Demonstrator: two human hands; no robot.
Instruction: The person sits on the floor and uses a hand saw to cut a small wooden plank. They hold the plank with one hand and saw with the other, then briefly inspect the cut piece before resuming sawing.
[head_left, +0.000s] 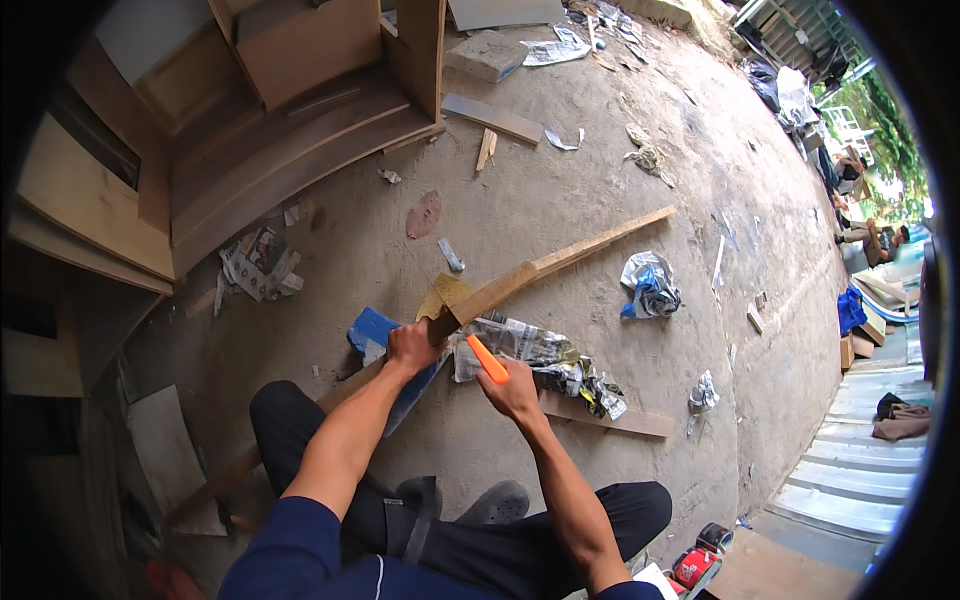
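My left hand (412,347) is closed round a long wooden strip (590,240), near its thicker section. The strip slants away to the far right, above the concrete floor. My right hand (515,390) is wrapped round a bright orange tool handle (487,358), just right of the wood's near part. No blade or working end can be made out. A yellowish sheet (447,293) lies beside the thick section. Below my left hand is a blue board (413,398), partly covered by my arm. Crumpled newspaper (530,340) spreads out beyond my right hand.
A wooden cabinet (300,150) stands at the far left. Another plank (610,413) lies right of my right hand. Crumpled foil-like wrapping (650,287) and offcuts (487,150) litter the concrete. Corrugated metal sheeting (860,450) runs along the right; a person (880,240) is farther off.
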